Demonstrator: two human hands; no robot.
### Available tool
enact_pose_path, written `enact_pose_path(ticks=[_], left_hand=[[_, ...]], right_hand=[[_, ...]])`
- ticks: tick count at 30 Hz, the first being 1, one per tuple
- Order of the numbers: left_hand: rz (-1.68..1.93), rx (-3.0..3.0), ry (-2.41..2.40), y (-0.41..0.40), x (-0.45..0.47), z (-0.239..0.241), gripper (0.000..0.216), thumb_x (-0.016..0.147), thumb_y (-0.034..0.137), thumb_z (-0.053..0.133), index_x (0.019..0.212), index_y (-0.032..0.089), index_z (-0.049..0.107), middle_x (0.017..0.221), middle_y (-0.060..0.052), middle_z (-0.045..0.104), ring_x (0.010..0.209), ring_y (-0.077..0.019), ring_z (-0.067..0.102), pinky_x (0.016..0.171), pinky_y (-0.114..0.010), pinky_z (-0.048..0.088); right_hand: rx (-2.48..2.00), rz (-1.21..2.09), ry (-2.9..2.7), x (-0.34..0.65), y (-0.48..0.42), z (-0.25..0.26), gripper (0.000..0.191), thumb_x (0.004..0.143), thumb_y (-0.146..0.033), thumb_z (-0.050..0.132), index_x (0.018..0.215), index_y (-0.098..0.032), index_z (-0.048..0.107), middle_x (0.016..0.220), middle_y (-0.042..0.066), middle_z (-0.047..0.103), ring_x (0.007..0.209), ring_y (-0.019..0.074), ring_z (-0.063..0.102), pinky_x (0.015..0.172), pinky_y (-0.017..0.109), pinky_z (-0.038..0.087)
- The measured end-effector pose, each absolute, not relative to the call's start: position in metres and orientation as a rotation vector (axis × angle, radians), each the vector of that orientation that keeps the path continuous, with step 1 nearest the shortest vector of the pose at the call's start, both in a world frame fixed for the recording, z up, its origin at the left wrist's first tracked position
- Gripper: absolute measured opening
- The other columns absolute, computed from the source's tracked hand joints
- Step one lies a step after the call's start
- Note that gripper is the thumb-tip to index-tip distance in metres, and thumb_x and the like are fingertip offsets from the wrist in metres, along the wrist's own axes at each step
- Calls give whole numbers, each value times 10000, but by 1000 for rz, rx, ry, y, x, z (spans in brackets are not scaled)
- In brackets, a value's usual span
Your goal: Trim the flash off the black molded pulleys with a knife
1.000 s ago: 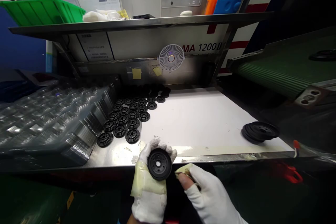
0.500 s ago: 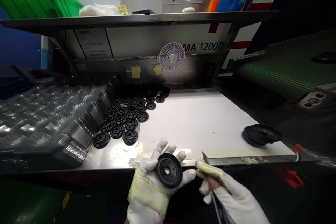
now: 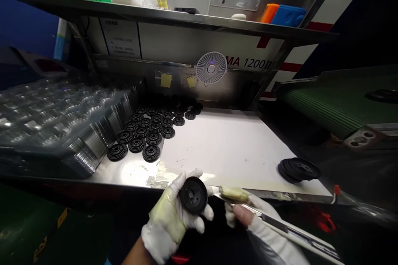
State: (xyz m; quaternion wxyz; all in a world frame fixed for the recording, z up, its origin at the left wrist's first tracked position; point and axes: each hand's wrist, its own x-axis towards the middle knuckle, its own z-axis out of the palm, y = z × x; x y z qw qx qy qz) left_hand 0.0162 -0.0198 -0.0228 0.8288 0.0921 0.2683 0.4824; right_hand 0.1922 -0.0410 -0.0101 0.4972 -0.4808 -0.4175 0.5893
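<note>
From the head view, a taped, white-gloved left hand (image 3: pixel 166 221) grips a black ribbed disc (image 3: pixel 194 195) at the bench edge, fingers closed around its rim. The right hand (image 3: pixel 255 225) pinches a long thin knife (image 3: pixel 275 223) just beside it, near rows of matching discs (image 3: pixel 146 136).

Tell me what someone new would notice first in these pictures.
The gloved left hand holding a black rubber disc at the bench's front edge stands out, with the right hand beside it holding a long thin blade. Behind them, rows of black discs cover the left of the steel bench, next to stacked clear plastic trays.
</note>
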Motion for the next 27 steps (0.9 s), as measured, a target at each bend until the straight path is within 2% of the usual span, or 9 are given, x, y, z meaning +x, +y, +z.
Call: enact_pose_path(ticks=[2,4,7,10,13,16,20,27], left_hand=[[1013,236,698,-19,17,-26,478,798,444,440,1149,124,489,772,-113,633,538,-214,608,373,-248,409],[1022,200,813,-19,17,-29,503,782,496,435,1051,84,540,731,-118,626,562,-217,610,389,-256,431],[1033,205,798,-23,16,-31,456,779,487,438,990,102,560,811,-123,631,642,-238,624,410,-282,464],[1016,287,693,-28,15,-29,405,785,475,427,969,141,565,716,-94,630,532,-200,601,323,-217,375],[945,304,696,-31,16,-25,447,785,505,398,779,108,603,599,-88,601,397,-129,530,285,-169,277],[906,351,743,-31,18,-21,566,801,528,323,626,71,607,547,-92,569,346,-89,481,287,-167,281],[910,411,782,-31,20,-22,635,807,542,266,597,58,620,524,-96,556,343,-84,462,290,-170,279],[934,415,818,-32,22,-16,627,785,558,299,536,60,587,501,-108,543,346,-80,442,303,-174,253]], right_hand=[[-1146,1506,-1048,186,-38,-4,160,720,-330,652,828,-212,643,794,30,639,774,203,570,770,351,449],[-1118,1604,-1055,181,-34,0,182,728,-325,647,854,-194,656,818,45,654,790,208,583,779,357,453],[-1166,1682,-1102,177,-26,1,199,751,-348,625,736,-156,671,747,56,658,743,198,590,757,340,457],[-1214,1675,-1222,173,-21,-2,276,754,-372,620,605,-141,637,687,49,642,695,180,580,736,322,445],[-1180,1738,-1253,168,-19,-3,312,778,-399,585,598,-146,613,656,41,632,686,180,582,723,322,443],[-1096,1862,-1242,162,-22,0,357,794,-444,544,588,-156,584,576,32,605,668,191,593,709,333,450],[-1076,1901,-1210,155,-25,3,363,788,-450,553,571,-159,553,569,30,598,638,185,599,693,331,454],[-1011,1939,-1123,152,-26,3,378,758,-475,579,567,-149,576,581,38,605,637,197,610,637,318,465]])
